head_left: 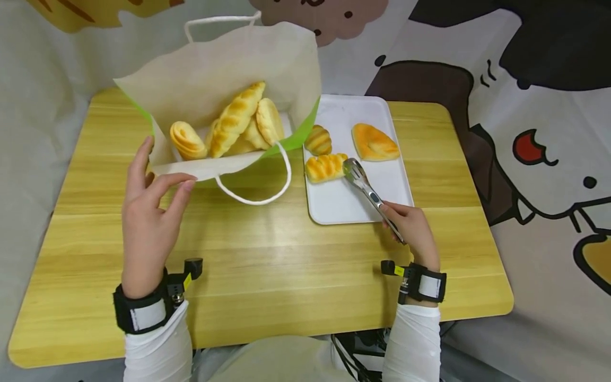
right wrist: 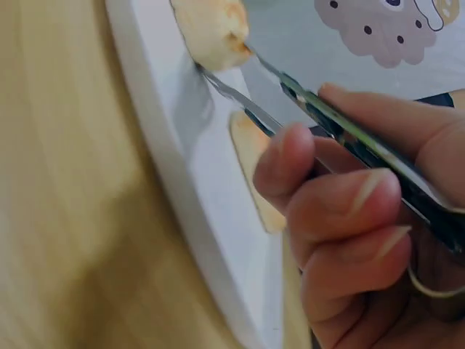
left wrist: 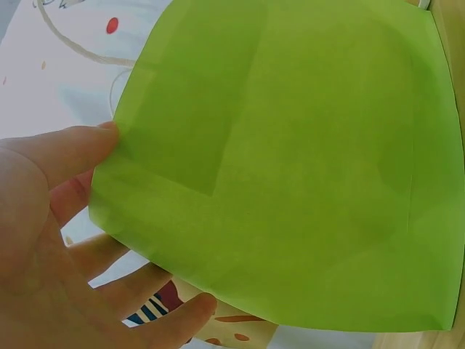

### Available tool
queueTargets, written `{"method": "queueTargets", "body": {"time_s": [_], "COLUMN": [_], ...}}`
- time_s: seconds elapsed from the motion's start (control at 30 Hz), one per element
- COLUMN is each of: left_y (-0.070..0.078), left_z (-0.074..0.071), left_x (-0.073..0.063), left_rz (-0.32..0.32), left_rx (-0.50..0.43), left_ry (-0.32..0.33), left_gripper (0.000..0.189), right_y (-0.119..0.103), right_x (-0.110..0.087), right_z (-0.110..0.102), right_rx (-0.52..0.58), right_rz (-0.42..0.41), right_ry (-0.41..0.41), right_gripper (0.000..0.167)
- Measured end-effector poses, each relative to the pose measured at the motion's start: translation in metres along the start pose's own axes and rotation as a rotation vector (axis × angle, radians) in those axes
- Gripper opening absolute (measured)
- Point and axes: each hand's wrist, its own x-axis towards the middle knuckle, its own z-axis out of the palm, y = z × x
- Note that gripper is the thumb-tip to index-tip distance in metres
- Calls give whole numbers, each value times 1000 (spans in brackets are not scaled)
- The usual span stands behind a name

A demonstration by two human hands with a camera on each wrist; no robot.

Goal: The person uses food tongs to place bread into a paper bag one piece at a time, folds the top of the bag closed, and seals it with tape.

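I've L hand grip pinching the rim of a green, cream-lined paper bag w/ golden breads inside; R hand grip holds silver metal tongs, tips at a ridged golden roll on the white rectangular tray.

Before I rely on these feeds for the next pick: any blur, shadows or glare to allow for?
Head view: mostly clear, faint shadows on the table near the right hand; left wrist: the green bag fills most of the frame, backdrop pale and bright at upper left; right wrist: bread and tray look soft, a blurred shadow darkens the table.
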Motion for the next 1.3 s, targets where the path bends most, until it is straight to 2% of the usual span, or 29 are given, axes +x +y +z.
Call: {"method": "queueTargets", "body": {"time_s": [0.2,0.43,0.67,0.93,1.3], "left_y": [0,0,0,0,0], "left_z": [-1,-2,-2,-3,-4], "left_x": [0,0,0,0,1], "left_rz": [6,0,-2,-3,5], "left_rx": [0,0,1,-3,-10], "left_ry": [-4,-11,-12,-14,-19], "left_gripper": [10,10,11,11,10], "right_y": [5,11,10,2,-18], "right_x": [-6,-14,-22,-32,-44], "right_z": [10,13,5,-6,-22], "right_rx": [108,213,292,353,486], "right_rz": [4,-20,-14,-59,-135], "right_ry": [58,73,122,198,353], "right_gripper": [52,52,52,48,39]}}
